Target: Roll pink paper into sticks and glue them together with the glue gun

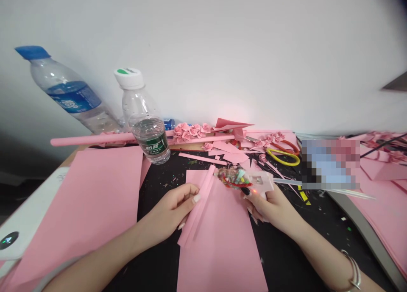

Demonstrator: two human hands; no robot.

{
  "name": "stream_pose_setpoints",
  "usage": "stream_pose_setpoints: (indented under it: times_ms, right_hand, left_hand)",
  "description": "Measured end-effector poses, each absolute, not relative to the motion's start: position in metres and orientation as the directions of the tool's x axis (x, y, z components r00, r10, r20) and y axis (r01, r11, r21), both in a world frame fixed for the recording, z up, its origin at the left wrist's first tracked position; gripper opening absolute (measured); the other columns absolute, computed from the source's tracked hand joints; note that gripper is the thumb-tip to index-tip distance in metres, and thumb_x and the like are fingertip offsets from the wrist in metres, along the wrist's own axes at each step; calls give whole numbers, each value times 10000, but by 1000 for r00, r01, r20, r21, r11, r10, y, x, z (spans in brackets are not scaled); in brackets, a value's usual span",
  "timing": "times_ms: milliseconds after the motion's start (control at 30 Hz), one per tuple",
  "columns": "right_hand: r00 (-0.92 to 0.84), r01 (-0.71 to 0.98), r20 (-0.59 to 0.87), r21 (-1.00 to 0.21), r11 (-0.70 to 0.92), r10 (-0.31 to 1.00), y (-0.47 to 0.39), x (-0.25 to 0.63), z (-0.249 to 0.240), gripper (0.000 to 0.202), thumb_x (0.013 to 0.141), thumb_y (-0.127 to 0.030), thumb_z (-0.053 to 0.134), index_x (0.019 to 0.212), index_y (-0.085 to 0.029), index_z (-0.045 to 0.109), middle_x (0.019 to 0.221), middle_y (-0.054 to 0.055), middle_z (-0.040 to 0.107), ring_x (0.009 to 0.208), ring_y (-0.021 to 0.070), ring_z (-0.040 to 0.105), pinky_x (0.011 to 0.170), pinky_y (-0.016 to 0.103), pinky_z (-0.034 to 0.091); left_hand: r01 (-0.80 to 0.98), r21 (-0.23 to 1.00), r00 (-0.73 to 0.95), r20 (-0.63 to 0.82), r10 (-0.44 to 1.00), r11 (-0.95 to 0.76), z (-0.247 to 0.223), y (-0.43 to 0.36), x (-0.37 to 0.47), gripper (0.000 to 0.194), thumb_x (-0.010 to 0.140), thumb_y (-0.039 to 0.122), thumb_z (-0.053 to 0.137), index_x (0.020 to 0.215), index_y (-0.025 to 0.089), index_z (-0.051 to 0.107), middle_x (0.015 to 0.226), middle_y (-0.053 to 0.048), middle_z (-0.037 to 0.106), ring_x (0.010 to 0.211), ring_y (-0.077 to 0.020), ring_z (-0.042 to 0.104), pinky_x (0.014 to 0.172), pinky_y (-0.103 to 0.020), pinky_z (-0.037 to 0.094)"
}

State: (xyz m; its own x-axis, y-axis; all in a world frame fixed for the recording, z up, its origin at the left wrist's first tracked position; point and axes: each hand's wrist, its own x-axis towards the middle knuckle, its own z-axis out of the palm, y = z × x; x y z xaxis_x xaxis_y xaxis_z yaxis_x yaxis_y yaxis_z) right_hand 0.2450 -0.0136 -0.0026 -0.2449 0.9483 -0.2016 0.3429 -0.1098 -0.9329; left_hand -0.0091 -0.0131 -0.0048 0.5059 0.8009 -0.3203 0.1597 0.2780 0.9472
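My left hand [182, 205] is closed around a narrow pink paper roll [203, 205], thumb on top. The roll slants over a pink paper sheet [222, 245] lying on the black work surface. My right hand [269, 205] grips a white hot glue gun [259, 184], a small red light glowing near the thumb. Bits of coloured scrap and dried glue coat the front of the gun. Its nozzle points left, close to the upper end of the roll; whether they touch I cannot tell. A clear glue stick [288, 182] sticks out behind the gun.
Two plastic bottles, one blue-capped [74, 93] and one white-capped [144, 122], stand at the back left. Pink paper roses [192, 131], scraps and yellow-handled scissors [282, 157] lie along the wall. More pink sheets [95, 190] are at left. A pixelated patch covers something at right.
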Motion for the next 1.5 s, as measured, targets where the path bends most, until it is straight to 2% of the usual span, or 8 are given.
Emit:
stream_pose_setpoints:
  times_ms: [233,467,933,1500]
  right_hand:
    - [-264,365,-200,-926,-95,944,-15,246,-2,354,866,-434,466,621,-180,435,417,-50,447,321,62,409,324,179,320]
    - [-290,316,-213,-942,-117,933,-16,246,-1,332,872,-438,460,657,-188,422,454,-68,441,325,51,390,338,184,366]
    - [-164,348,-266,-917,-196,950,-12,246,-2,367,868,-465,430,651,-172,469,468,-38,479,320,65,436,315,175,316]
    - [-254,355,-282,-917,-183,925,-16,247,0,396,858,-495,445,627,-174,449,482,-29,493,332,68,443,331,190,350]
  left_hand:
    - [141,946,508,-322,799,292,-5,-12,-9,289,899,438,419,843,163,488,615,75,352,445,-33,265,398,-151,229]
    - [153,946,500,-325,803,287,-4,-12,-9,284,898,436,424,849,165,494,615,75,350,444,-33,270,398,-152,232]
    - [144,942,525,-333,783,304,-3,-12,-9,288,897,439,428,832,165,487,622,76,340,451,-33,266,399,-149,234]
    - [151,941,504,-336,796,302,-2,-12,-10,286,898,438,425,841,166,491,618,76,340,454,-36,259,397,-149,226]
